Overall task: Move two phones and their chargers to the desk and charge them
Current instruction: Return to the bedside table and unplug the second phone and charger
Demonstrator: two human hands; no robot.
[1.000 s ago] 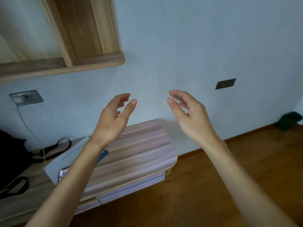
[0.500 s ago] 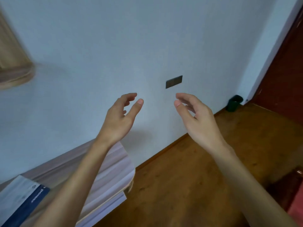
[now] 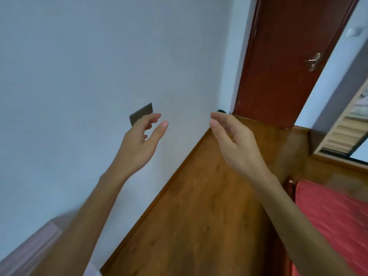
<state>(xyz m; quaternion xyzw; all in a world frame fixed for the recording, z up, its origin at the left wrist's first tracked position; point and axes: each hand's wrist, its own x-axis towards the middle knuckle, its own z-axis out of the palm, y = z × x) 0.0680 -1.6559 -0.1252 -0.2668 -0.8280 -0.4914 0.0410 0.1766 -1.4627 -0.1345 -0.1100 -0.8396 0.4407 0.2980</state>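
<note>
- A corner of the pale wooden worktop [image 3: 27, 249] shows at the near left, pushed up against the wall.
- I cannot tell from here where the phones and chargers are.
- The left hand [image 3: 139, 145] is lifted up in the air in front of the wall. Its fingers are bent a little and loose, its thumb sticks out, and it holds nothing.
- The right hand [image 3: 237, 145] is lifted up just the same, over the floor. Its fingers are loose and a bit bent too, and it holds nothing.
- The two palms face each other with a gap between them. They do not touch.
- A small dark plate [image 3: 141, 114] sits on the wall, partly behind the fingertips of the left hand.
- The wall [image 3: 79, 72] is pale and plain, and fills the left side.
- A brown skirting board [image 3: 169, 181] runs along the bottom of the wall, from near to far.
- The floor [image 3: 199, 216] is shiny brown wood.
- A tiny dark thing [image 3: 221, 111] peeks out low in the far corner, just above the right hand. It is too small to tell what it is.
- A red-brown door [image 3: 284, 56] stands closed at the far right, with a metal handle [image 3: 313, 61].
- A white switch [image 3: 353, 32] is on the wall to the right of the door.
- A red bed cover [image 3: 338, 226] lies at the near right, beside the right arm.
</note>
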